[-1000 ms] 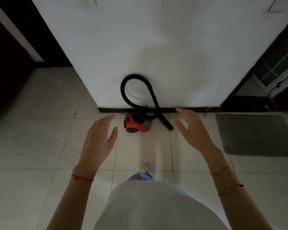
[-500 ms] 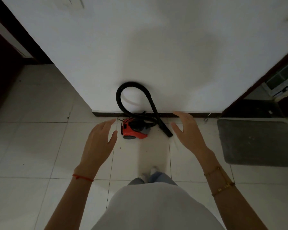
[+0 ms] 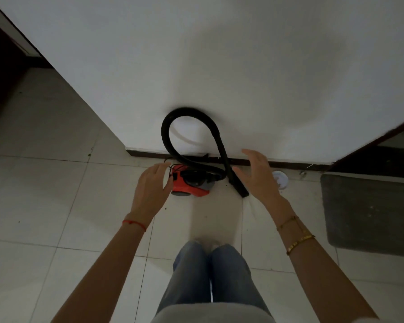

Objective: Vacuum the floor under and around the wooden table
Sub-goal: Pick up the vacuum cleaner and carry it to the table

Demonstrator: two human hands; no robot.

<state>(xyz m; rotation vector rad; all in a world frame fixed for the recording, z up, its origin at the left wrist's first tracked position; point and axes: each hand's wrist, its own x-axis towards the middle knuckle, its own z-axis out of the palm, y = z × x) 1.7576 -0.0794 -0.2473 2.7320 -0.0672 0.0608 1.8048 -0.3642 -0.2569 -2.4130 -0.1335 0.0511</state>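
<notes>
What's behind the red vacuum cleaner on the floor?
Behind the red vacuum cleaner: the white wall, its dark baseboard, and the black hose looped against it. The baseboard directly behind is hidden.

Dim, soft picture — edges bowed, corners dark.

- The vacuum cleaner point(image 3: 191, 184) has a glossy red plastic shell with a dark, shiny top.
- Its hose point(image 3: 173, 117) looks like matt black ribbed plastic.
- The floor point(image 3: 44, 183) is pale, smooth, faintly glossy tile.
- The wall point(image 3: 196, 54) is matt white paint.
- At three o'clock, the mat point(image 3: 369, 210) is rough grey cloth.
</notes>
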